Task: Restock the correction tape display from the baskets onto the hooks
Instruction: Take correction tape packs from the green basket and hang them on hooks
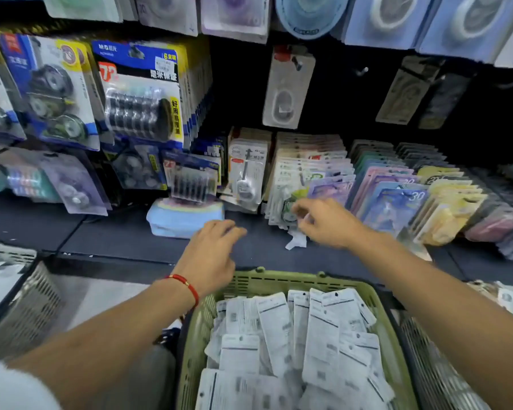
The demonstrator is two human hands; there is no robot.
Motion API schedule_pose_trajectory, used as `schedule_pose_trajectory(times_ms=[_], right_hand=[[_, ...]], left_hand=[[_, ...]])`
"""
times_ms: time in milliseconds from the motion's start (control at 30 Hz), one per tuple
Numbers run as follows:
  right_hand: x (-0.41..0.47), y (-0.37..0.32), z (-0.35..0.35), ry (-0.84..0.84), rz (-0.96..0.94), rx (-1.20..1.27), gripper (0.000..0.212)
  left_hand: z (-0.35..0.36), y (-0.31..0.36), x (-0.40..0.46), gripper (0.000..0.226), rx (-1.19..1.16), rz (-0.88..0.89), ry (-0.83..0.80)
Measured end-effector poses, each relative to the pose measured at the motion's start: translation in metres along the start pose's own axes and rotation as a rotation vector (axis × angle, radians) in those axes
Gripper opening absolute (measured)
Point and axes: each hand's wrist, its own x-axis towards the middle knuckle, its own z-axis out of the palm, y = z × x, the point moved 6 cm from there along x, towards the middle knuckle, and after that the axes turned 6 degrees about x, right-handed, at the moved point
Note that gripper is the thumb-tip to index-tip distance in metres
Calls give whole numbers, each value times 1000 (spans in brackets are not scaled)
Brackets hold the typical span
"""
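Note:
A green plastic basket [293, 281] sits low in front of me, filled with several white correction tape cards lying face down [302, 335]. My left hand [212, 255] hovers above the basket's far rim with relaxed fingers, holding nothing. My right hand [323, 221] reaches to the front card of a row of green-and-white tape packs [282, 199] on the shelf, fingertips at it; the grip is blurred. On the dark back panel one white tape pack [288, 87] hangs alone, with bare hooks [362, 71] to its right.
Blue multi-pack tape cards [139, 93] hang at the left. Rows of pastel cards [397, 196] stand on the dark shelf at the right. A light blue box [184, 223] and a torn paper scrap [296, 239] lie on the shelf. Grey wire baskets [27, 309] flank the green one.

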Motion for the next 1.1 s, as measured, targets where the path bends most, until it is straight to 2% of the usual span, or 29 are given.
schedule_pose_trajectory(times_ms=[133,200,233,367,433,500,600,700,767,833,900,933,1033,1100], right_hand=[[-69,25,86,-533,64,-225,40],[-104,47,121,-679,140,-258,52],[-119,57,136,-700,190,-253,61],[-176,77,195,-569,472,-107,110],[-192,70,217,-446,556,-15,121],[-196,62,227,-346,625,60,121],[-199,50,234,-276,721,187,118],[-202,40,232,-246,765,299,106],[-205,38,222,-83,802,441,73],[-213,43,208,182,905,611,40],[-221,43,199,400,997,810,34],[-220,40,198,452,1010,935,34],[-202,18,204,394,910,1263,36],[-189,6,210,293,786,1262,35]], left_hand=[[92,29,-56,63,-171,-65,-210],[131,45,-86,57,-305,-181,-284],[147,53,-98,58,-343,-222,-318],[179,86,-115,70,-389,-190,-458],[178,91,-109,67,-454,-223,-455],[174,93,-102,54,-551,-298,-436],[170,93,-98,33,-912,-567,-387],[170,94,-97,24,-1237,-772,-351],[170,94,-95,21,-1262,-773,-336],[170,94,-92,21,-1256,-751,-320],[170,94,-88,28,-1218,-715,-298],[169,94,-88,34,-1197,-700,-296],[172,94,-90,36,-1299,-716,-317],[173,90,-93,33,-1405,-732,-310]])
